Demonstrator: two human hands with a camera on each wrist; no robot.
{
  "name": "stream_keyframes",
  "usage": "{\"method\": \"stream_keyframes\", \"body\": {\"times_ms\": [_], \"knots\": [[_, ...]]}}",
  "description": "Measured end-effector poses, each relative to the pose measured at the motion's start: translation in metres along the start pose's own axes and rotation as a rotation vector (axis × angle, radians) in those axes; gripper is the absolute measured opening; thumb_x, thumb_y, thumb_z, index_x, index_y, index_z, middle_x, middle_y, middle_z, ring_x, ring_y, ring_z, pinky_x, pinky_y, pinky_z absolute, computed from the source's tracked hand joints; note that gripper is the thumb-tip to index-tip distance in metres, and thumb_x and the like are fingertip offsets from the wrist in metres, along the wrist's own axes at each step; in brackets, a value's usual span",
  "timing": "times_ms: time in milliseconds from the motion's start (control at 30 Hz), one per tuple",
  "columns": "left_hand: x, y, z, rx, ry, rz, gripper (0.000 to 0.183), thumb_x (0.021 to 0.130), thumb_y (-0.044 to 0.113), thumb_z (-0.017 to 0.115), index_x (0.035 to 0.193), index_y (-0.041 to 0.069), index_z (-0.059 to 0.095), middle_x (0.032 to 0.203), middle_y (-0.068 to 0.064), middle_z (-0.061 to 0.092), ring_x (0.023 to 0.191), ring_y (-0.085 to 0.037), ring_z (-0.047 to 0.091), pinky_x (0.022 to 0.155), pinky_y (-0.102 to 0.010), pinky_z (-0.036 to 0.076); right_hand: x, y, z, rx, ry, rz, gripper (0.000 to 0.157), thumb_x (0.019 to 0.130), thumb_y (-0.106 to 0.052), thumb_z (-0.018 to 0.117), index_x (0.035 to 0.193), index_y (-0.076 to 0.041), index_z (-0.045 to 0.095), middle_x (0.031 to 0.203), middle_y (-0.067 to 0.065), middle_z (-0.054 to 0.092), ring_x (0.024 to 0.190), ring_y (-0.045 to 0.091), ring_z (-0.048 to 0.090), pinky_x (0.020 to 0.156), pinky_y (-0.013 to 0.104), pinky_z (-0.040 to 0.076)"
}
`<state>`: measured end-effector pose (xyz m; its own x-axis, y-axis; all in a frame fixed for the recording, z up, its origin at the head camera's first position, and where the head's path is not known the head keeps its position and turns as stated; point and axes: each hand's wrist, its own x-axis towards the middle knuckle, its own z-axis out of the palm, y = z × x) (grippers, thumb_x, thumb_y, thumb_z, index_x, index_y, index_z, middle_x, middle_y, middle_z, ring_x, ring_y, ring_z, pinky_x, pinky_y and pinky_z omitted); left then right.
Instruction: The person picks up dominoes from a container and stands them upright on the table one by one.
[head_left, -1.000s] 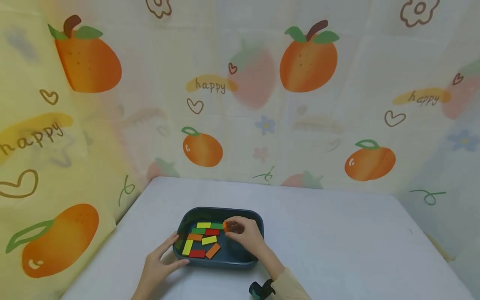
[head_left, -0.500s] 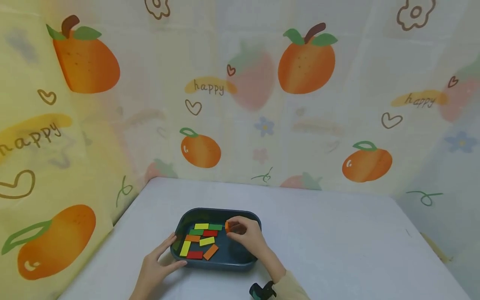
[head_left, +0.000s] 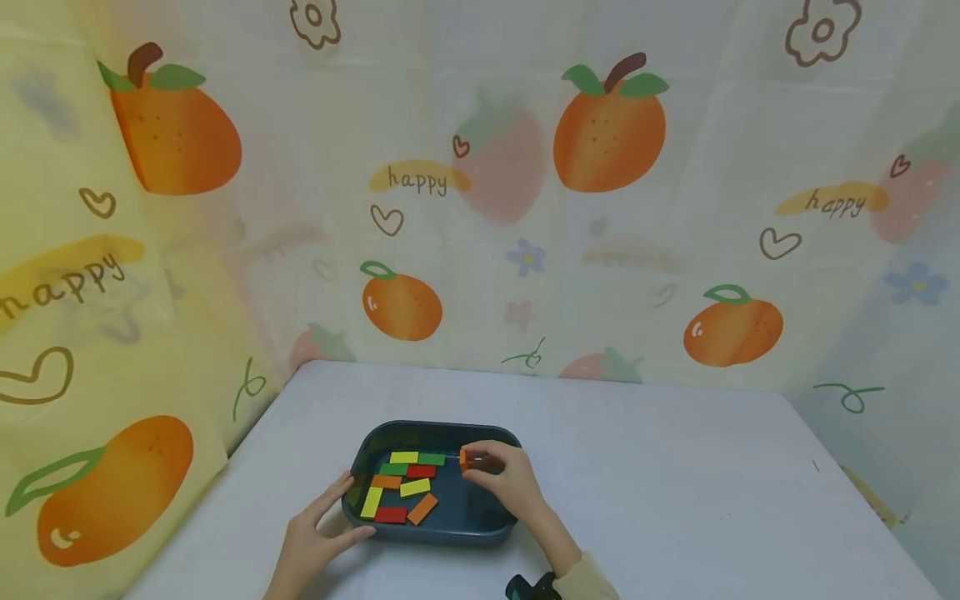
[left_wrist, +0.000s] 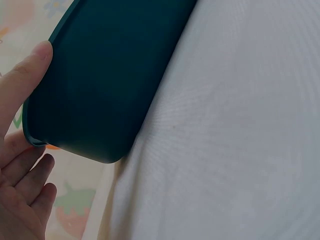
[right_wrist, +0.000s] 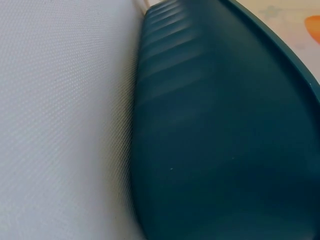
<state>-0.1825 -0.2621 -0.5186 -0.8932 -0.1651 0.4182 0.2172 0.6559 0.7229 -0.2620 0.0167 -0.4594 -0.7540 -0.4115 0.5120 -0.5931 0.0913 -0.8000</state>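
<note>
A dark teal tray [head_left: 480, 532] holds several flat rectangular blocks in yellow, green, red and orange. In the head view, my right hand [head_left: 510, 479] is over the tray's right half, pinching an orange block [head_left: 463, 460] upright between thumb and fingers. That block stands a little to the right of a green block [head_left: 431, 459] in the back row. My left hand [head_left: 315, 521] holds the tray's near left corner, thumb at the front rim and forefinger at the left side. The left wrist view shows its other fingers [left_wrist: 32, 185] loosely bent below the corner. No fingers show in the right wrist view.
The tray stands on a white-covered table [head_left: 660, 483]. Behind and to the left hangs a fruit-patterned cloth [head_left: 480, 250]. A black wrist device [head_left: 531, 587] sits by the right sleeve. A loose orange block [head_left: 422, 509] lies slanted at the tray's front.
My right hand has moved slightly right with the orange block, widening the gap to the green block. The left hand stays at the tray's corner, and the head view has shifted a little.
</note>
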Motion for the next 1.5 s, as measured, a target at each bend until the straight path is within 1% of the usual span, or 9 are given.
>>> {"method": "stream_keyframes", "body": {"times_ms": [167, 233, 367, 567, 667, 833, 1033, 1300, 1500], "knots": [[0.003, -0.004, 0.001, -0.07, -0.008, 0.021, 0.074, 0.06, 0.028, 0.082, 0.125, 0.007, 0.053, 0.127, -0.006, 0.05, 0.11, 0.01, 0.036, 0.088, -0.007, 0.034, -0.002, -0.01, -0.003, -0.01, 0.035, -0.05, 0.027, 0.075, 0.006, 0.067, 0.102, 0.009, 0.061, 0.092, 0.018, 0.063, 0.079, 0.032, 0.062, 0.068, 0.037, 0.054], [0.004, -0.005, 0.002, -0.102, -0.009, 0.027, 0.076, 0.06, 0.026, 0.082, 0.126, 0.006, 0.052, 0.126, -0.008, 0.05, 0.11, 0.01, 0.037, 0.085, -0.003, 0.032, -0.002, -0.009, -0.004, -0.005, 0.046, -0.065, 0.028, 0.075, 0.008, 0.066, 0.102, 0.009, 0.06, 0.092, 0.018, 0.062, 0.08, 0.033, 0.061, 0.067, 0.041, 0.054], [0.004, -0.005, 0.001, -0.143, -0.016, 0.001, 0.078, 0.059, 0.024, 0.083, 0.127, 0.005, 0.051, 0.126, -0.01, 0.049, 0.109, 0.01, 0.037, 0.086, -0.007, 0.035, -0.003, -0.004, -0.006, 0.007, 0.053, -0.069, 0.028, 0.075, 0.008, 0.066, 0.102, 0.009, 0.06, 0.093, 0.019, 0.062, 0.08, 0.034, 0.061, 0.066, 0.046, 0.053], [0.001, 0.001, -0.001, -0.13, -0.039, -0.104, 0.079, 0.059, 0.028, 0.083, 0.128, 0.007, 0.05, 0.127, -0.01, 0.049, 0.111, 0.003, 0.039, 0.091, -0.034, 0.04, -0.003, -0.002, -0.012, -0.016, 0.069, -0.045, 0.028, 0.074, 0.007, 0.067, 0.101, 0.009, 0.061, 0.093, 0.018, 0.063, 0.083, 0.03, 0.061, 0.066, 0.047, 0.052], [0.002, 0.003, -0.002, -0.126, -0.047, -0.135, 0.079, 0.06, 0.028, 0.083, 0.128, 0.007, 0.05, 0.127, -0.011, 0.049, 0.113, -0.006, 0.041, 0.091, -0.04, 0.04, -0.004, -0.002, -0.018, -0.043, 0.085, -0.012, 0.027, 0.074, 0.006, 0.068, 0.101, 0.008, 0.062, 0.093, 0.016, 0.064, 0.084, 0.028, 0.062, 0.068, 0.042, 0.053], [0.003, 0.003, -0.002, -0.132, -0.062, -0.169, 0.08, 0.06, 0.026, 0.083, 0.129, 0.008, 0.049, 0.127, -0.008, 0.049, 0.113, -0.003, 0.04, 0.091, -0.03, 0.041, -0.007, -0.002, -0.027, -0.071, 0.105, 0.055, 0.026, 0.075, 0.005, 0.068, 0.1, 0.006, 0.062, 0.09, 0.015, 0.064, 0.081, 0.028, 0.062, 0.069, 0.036, 0.054], [0.003, 0.002, 0.0, -0.156, -0.071, -0.19, 0.08, 0.06, 0.027, 0.083, 0.13, 0.008, 0.048, 0.128, -0.005, 0.048, 0.108, 0.011, 0.036, 0.086, -0.009, 0.037, -0.009, 0.0, -0.035, -0.059, 0.13, 0.099, 0.025, 0.075, 0.007, 0.066, 0.099, 0.007, 0.061, 0.09, 0.016, 0.063, 0.081, 0.031, 0.061, 0.073, 0.043, 0.052], [0.003, 0.002, 0.0, -0.216, -0.065, -0.171, 0.08, 0.061, 0.023, 0.083, 0.13, 0.004, 0.047, 0.129, -0.009, 0.046, 0.106, 0.014, 0.036, 0.084, -0.006, 0.036, -0.012, 0.005, -0.039, -0.038, 0.158, 0.107, 0.024, 0.075, 0.009, 0.066, 0.099, 0.008, 0.061, 0.094, 0.018, 0.062, 0.085, 0.032, 0.06, 0.075, 0.041, 0.051], [0.002, 0.003, 0.001, -0.228, -0.066, -0.169, 0.08, 0.06, 0.022, 0.083, 0.13, 0.003, 0.047, 0.13, -0.009, 0.046, 0.107, 0.014, 0.036, 0.085, -0.006, 0.035, -0.015, 0.007, -0.043, -0.007, 0.179, 0.148, 0.024, 0.075, 0.009, 0.066, 0.099, 0.007, 0.061, 0.096, 0.016, 0.062, 0.088, 0.03, 0.059, 0.074, 0.028, 0.052]]}}
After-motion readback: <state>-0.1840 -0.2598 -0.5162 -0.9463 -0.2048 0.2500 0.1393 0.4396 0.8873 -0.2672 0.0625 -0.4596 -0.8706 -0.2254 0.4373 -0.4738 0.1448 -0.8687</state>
